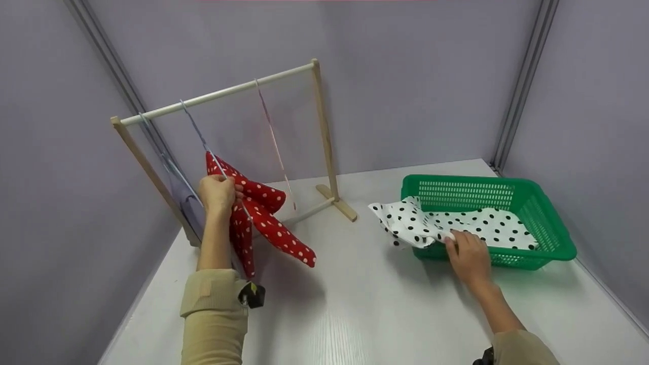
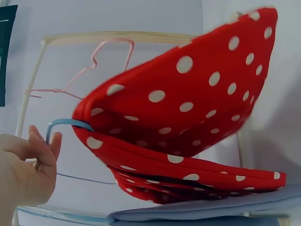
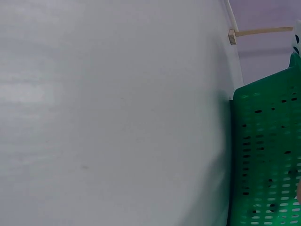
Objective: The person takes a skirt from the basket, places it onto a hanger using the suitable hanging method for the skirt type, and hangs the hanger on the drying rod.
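Observation:
My left hand (image 1: pixel 217 195) grips a light blue hanger (image 1: pixel 194 124) hooked on the rack's rail. A red garment with white dots (image 1: pixel 284 241) hangs from that hanger, its parts spread to the right. In the left wrist view, my fingers curl at the blue hanger's bend (image 2: pixel 61 122), just beside the red garment (image 2: pixel 211 89). On the right, my right hand (image 1: pixel 471 257) pinches a white cloth with black dots (image 1: pixel 405 223) at the front rim of a green basket (image 1: pixel 550 223). Part of the cloth overhangs the basket's left side. The right wrist view shows mainly the basket's wall (image 3: pixel 263 155).
The wooden rack (image 1: pixel 324 126) stands at the back left, with a white rail (image 1: pixel 223 93). A pink hanger (image 1: pixel 274 137) hangs to the right of the red garment. At the left end, another blue hanger (image 1: pixel 167 162) carries a bluish-grey garment (image 1: pixel 191 215).

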The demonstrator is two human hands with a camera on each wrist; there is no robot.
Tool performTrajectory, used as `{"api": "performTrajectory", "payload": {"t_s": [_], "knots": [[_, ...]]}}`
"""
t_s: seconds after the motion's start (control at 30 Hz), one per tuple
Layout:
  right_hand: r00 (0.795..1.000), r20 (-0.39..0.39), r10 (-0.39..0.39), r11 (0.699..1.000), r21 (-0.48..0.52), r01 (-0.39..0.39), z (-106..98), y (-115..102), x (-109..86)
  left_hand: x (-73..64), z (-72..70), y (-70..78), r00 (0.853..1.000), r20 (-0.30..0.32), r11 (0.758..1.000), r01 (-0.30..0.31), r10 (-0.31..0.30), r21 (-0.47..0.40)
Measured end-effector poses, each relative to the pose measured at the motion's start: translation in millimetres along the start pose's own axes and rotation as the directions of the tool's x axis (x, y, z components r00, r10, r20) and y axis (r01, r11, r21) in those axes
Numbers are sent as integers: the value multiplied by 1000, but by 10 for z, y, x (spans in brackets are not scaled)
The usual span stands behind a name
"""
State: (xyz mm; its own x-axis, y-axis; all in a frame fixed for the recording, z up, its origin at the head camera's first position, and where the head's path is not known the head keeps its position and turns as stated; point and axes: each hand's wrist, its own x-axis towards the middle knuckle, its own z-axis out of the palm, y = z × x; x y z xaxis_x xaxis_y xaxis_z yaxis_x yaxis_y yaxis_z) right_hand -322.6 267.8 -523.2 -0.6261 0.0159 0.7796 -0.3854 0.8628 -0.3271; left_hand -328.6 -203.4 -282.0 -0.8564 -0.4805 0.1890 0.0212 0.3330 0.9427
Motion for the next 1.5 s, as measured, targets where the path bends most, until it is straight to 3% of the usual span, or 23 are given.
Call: {"api": "performTrajectory", "payload": {"t_s": [0.13, 0.33, 0.6, 0.67, 0.73, 0.8, 0.87, 0.93, 1.03, 1.1, 1.2, 1.3, 1.37, 1.5], "knots": [[1000, -16, -7, 1000, -12, 7, 4, -4, 7, 3, -27, -13, 998, -16, 981, -64, 68, 184], [1000, -5, 14, 1000, -15, -14, 5, -10, 24, -38, -32, -14, 966, -84, 869, -178, 243, 462], [1000, 15, 16, 1000, -13, -15, -19, -34, 14, -105, 25, -38, 962, -96, 818, -161, 255, 552], [999, 22, 23, 1000, -16, -22, -27, -39, 11, -138, 47, -52, 954, -95, 805, -183, 284, 565], [999, 35, 34, 999, -14, -34, -32, -38, 9, -177, 77, -68, 934, -95, 788, -233, 345, 570], [998, 49, 44, 999, -3, -44, -41, -34, 12, -220, 117, -90, 897, -100, 757, -299, 431, 581], [997, 63, 47, 999, 21, -48, -52, -23, 17, -269, 179, -115, 836, -99, 706, -386, 540, 593], [997, 65, 36, 998, 57, -39, -72, -9, 24, -331, 270, -143, 759, -72, 635, -483, 647, 603], [999, 40, -6, 996, 93, 2, -107, 34, 31, -469, 476, -177, 641, 29, 513, -640, 767, 572], [1000, 7, -29, 996, 86, 29, -130, 79, 28, -588, 650, -191, 565, 118, 430, -731, 816, 529], [999, -34, -24, 999, 30, 25, -178, 175, 12, -779, 966, -203, 468, 247, 321, -826, 848, 463], [999, -35, 9, 1000, -13, -9, -226, 258, -7, -962, 1271, -231, 407, 380, 222, -868, 831, 444], [1000, -17, 12, 999, -31, -13, -251, 303, -16, -1070, 1458, -255, 390, 472, 168, -879, 791, 445], [1000, 24, -20, 999, -25, 21, -287, 363, -23, -1238, 1774, -313, 371, 641, 67, -893, 672, 446]]}}
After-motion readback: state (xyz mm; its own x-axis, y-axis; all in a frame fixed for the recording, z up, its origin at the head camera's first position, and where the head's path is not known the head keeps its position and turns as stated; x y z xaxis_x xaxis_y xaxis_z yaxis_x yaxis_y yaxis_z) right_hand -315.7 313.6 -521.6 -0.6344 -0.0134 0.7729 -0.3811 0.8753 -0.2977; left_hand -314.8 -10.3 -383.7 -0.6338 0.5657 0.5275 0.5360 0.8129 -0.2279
